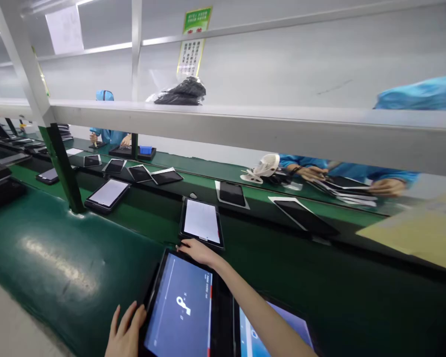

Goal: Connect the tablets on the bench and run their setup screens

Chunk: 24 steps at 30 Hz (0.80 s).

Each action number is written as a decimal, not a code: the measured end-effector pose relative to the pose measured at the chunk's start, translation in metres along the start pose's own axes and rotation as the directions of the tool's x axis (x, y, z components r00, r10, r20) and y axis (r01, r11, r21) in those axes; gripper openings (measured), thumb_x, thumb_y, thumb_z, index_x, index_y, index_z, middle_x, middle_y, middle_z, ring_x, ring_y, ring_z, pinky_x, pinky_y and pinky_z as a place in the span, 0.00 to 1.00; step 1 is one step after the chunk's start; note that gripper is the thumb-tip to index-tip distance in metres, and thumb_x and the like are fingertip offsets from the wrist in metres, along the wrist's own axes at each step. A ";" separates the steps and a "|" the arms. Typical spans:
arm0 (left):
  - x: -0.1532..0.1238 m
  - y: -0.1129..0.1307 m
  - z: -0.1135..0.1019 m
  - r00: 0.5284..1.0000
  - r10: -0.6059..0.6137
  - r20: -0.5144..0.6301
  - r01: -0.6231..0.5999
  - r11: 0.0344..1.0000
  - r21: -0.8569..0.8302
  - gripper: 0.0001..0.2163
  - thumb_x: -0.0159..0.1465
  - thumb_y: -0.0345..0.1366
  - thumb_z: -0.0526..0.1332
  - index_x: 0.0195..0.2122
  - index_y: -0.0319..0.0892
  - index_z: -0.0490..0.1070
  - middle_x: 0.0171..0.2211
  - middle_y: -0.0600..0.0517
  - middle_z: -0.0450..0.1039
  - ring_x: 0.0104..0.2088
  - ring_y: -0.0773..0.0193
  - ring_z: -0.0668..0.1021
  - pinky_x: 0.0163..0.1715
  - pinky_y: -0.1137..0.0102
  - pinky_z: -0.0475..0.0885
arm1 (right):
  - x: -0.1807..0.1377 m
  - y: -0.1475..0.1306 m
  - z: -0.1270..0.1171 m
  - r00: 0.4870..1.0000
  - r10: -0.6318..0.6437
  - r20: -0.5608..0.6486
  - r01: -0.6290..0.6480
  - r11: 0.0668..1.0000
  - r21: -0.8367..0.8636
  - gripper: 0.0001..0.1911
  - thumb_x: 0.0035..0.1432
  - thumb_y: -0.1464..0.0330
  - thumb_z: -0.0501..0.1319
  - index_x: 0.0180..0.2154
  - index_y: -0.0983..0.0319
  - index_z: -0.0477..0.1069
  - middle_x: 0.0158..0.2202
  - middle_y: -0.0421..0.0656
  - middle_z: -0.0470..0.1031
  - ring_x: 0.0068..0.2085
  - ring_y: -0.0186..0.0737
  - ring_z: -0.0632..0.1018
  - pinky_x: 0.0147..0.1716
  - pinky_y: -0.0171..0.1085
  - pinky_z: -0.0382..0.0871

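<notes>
Tablet (pixel 180 307) looks flat, stiff, smooth and easy to crack, so hold its edges: left hand (pixel 125 333), fingers spread, at 8 o'clock, right hand (pixel 197 251), fingers together, at 12.

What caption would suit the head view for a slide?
Both hands, left hand and right hand, touch a lit tablet on the green conveyor belt; co-workers in blue work opposite.

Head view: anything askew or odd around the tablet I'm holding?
Nothing looks damaged or spilled. The left hand rests at the lower left corner of the lit tablet and the right hand at its top edge. The white-screen tablet just beyond lies flat. Tablets farther along the green belt sit at mixed angles.
</notes>
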<state>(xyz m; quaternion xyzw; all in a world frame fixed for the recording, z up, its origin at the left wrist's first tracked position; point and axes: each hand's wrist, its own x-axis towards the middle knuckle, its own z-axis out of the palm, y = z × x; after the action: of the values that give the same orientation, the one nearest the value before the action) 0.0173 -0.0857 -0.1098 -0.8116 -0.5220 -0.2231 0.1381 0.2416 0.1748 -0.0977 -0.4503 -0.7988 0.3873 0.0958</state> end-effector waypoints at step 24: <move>0.032 0.003 0.028 0.961 -0.120 0.248 0.135 0.990 -0.041 0.47 0.55 0.66 0.48 0.66 0.39 0.36 0.66 0.33 0.44 0.64 0.31 0.43 0.52 0.33 0.49 | -0.003 0.007 0.017 0.962 0.139 -0.234 -0.088 0.972 0.217 0.17 0.67 0.57 0.57 0.38 0.66 0.69 0.32 0.41 0.68 0.30 0.36 0.72 0.31 0.36 0.70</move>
<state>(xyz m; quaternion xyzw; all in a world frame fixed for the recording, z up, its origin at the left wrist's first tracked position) 0.0379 -0.0492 -0.1178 -0.8012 -0.5796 -0.1447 0.0348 0.2391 0.1659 -0.1135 -0.5281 -0.7091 0.4130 0.2183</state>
